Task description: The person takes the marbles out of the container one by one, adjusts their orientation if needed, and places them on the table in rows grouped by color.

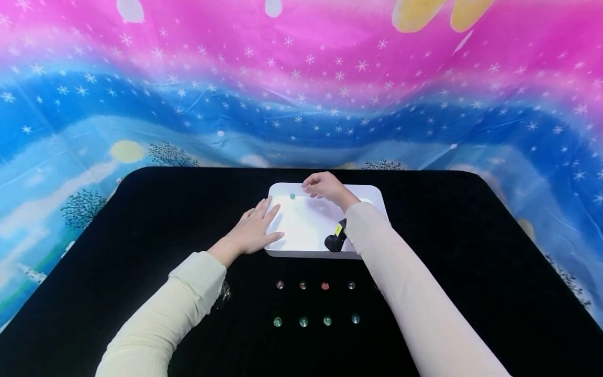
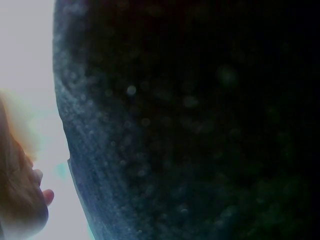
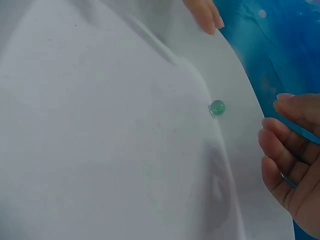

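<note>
A white tray (image 1: 301, 228) holds one green glass marble (image 1: 292, 196) near its far left part. In the right wrist view the marble (image 3: 217, 107) lies against the inner foot of the tray's wall. My right hand (image 1: 325, 187) hovers over the far side, right of the marble. Its fingers (image 3: 272, 145) are loosely bent, apart from the marble, and nothing shows between them. My left hand (image 1: 252, 228) rests at the tray's left rim with fingers spread. Fingertips of it (image 3: 205, 17) also appear at the top of the right wrist view.
Nearer on the black tablecloth (image 1: 141, 235) lie two rows of marbles: reddish and clear ones (image 1: 325, 286) behind, green and bluish ones (image 1: 327, 320) in front. The right sleeve (image 1: 400, 277) covers the cloth beside them. A printed curtain (image 1: 301, 104) hangs behind the table.
</note>
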`<state>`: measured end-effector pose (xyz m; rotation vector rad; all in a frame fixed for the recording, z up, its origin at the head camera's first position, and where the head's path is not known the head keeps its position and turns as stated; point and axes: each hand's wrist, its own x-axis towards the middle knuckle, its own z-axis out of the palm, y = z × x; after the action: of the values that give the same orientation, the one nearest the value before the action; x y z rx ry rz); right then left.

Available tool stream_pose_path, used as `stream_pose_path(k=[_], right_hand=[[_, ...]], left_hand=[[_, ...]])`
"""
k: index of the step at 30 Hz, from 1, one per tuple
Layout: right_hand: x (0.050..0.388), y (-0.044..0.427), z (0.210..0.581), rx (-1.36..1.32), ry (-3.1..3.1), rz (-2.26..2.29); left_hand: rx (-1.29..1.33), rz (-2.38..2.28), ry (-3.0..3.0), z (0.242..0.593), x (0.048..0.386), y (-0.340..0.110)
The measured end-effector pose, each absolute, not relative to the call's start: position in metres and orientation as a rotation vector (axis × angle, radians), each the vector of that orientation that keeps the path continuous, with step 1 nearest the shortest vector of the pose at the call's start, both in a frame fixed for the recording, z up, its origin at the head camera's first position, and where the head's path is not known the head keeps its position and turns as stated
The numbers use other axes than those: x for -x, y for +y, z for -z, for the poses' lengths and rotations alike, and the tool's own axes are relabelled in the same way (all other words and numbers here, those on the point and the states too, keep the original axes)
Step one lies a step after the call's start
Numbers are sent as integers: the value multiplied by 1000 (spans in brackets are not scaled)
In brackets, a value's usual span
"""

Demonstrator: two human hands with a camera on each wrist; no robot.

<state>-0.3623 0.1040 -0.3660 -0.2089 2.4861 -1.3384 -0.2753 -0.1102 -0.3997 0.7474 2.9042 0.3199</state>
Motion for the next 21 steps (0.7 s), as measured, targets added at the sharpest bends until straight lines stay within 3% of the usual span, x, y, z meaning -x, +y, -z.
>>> stream_pose_path(k=[21], right_hand=[[367, 87, 378, 243, 2494, 1031]], left_hand=[[-759, -307, 2909, 401, 275, -111]])
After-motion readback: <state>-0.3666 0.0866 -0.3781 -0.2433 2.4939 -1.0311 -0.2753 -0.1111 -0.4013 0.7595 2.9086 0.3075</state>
